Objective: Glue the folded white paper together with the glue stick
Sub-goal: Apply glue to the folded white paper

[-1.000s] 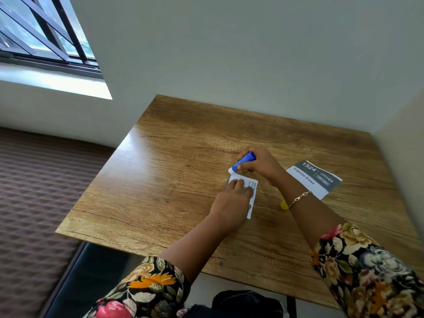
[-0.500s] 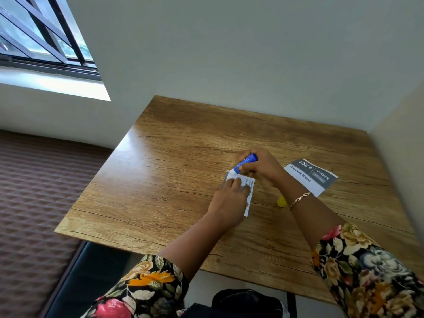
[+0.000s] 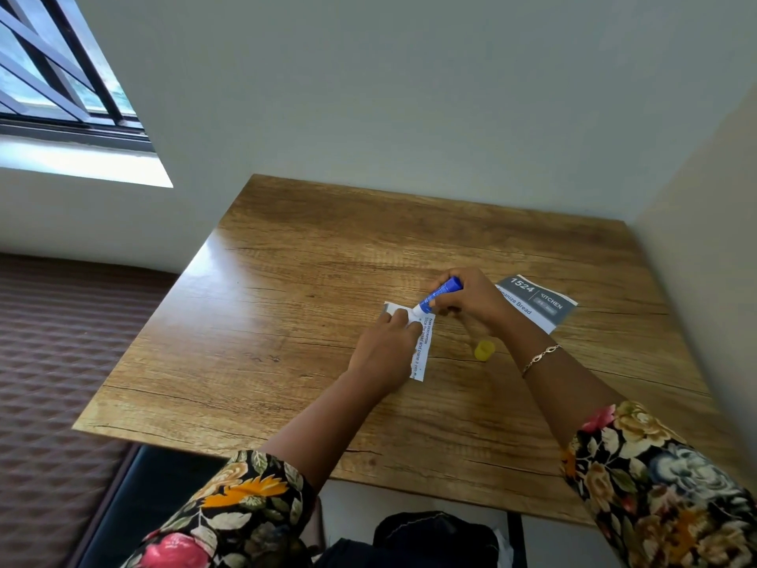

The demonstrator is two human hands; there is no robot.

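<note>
Two extras near paper (image 3: 422, 351): yellow cap (image 3: 484, 349), printed card (image 3: 538, 305). Right fingers (image 3: 455, 305) grip glue stick (image 3: 440, 296); left fingers (image 3: 395, 321) press paper.

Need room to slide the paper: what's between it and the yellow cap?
Only bare tabletop, seen in the head view, between paper and yellow cap.
</note>
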